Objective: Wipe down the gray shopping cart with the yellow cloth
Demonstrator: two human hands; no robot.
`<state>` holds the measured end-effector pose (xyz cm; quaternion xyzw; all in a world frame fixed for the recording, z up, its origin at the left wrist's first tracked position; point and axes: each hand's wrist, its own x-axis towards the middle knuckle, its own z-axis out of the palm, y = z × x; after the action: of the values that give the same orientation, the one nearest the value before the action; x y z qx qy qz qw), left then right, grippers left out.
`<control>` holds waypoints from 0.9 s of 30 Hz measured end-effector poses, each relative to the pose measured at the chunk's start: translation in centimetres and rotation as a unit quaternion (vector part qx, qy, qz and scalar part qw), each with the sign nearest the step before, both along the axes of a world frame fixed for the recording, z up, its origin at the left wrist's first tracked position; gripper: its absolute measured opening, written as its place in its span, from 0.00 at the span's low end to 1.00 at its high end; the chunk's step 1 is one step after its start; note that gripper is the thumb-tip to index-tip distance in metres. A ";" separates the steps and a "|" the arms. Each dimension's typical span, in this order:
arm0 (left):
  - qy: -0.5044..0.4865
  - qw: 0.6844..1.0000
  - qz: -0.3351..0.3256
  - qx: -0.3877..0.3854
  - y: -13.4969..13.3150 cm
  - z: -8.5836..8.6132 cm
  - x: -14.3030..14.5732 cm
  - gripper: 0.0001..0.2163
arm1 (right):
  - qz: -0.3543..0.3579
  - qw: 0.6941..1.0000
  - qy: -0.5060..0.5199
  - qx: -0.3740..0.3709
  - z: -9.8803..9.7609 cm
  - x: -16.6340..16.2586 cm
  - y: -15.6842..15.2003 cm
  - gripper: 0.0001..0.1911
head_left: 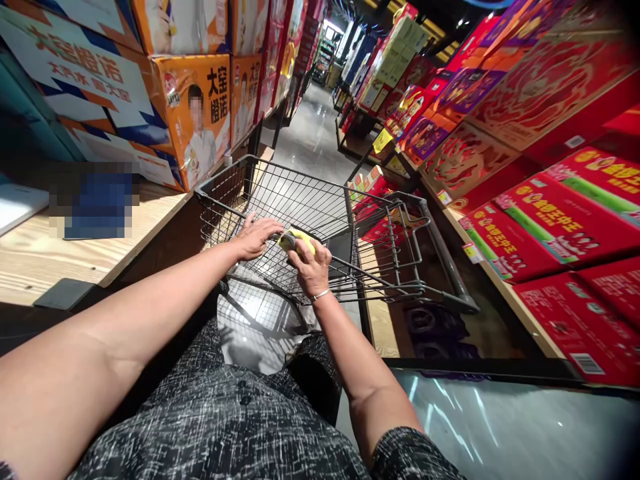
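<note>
Both bare forearms reach toward twelve o'clock over the black wire shopping cart [320,207]. Right hand [311,270] has its fingers clamped on a small yellow-and-grey handheld object [296,240] at the cart's near rim; its long axis runs nine-to-three. Left hand [256,235] lies at its nine o'clock, fingers together, flat on the rim, just beside it.

Both arms are bare from the short sleeves down, with the left hand [256,237] and right hand [311,267] ungloved. A thin silver bangle [320,294] circles the right wrist near frame centre. Along the bottom edge shows a dark garment [225,420] with a fine white crosshatch print.
</note>
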<state>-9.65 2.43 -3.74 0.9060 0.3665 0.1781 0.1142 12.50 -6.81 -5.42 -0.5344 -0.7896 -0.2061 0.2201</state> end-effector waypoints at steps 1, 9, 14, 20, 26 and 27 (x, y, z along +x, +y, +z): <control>-0.001 1.000 -0.001 0.002 0.1 -0.1 0.0 0.34 | -0.002 1.000 -0.007 0.010 0.3 1.2 -0.6 0.15; 0.036 0.998 0.035 -0.025 0.1 1.0 0.9 0.25 | -0.122 0.982 -0.044 0.136 1.8 12.5 -9.2 0.15; 0.036 0.997 0.049 -0.044 -0.7 2.1 1.7 0.28 | -0.149 0.977 -0.015 0.153 0.1 11.0 -8.7 0.18; -0.010 1.000 0.020 -0.016 -0.9 1.0 1.8 0.18 | -0.090 0.996 -0.011 0.010 -5.2 3.0 -2.1 0.13; -0.043 0.999 0.015 -0.027 -0.4 0.3 1.7 0.16 | 0.020 0.978 -0.087 -0.187 -12.7 -2.4 -2.1 0.16; -0.048 0.998 0.013 -0.029 -0.3 0.2 1.8 0.16 | 0.024 0.977 -0.090 -0.194 -13.5 -2.8 -2.6 0.14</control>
<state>-7.87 2.17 -3.49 0.8875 0.3778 0.2125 0.1561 9.75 -9.36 -18.89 -0.5267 -0.8440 -0.0907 0.0451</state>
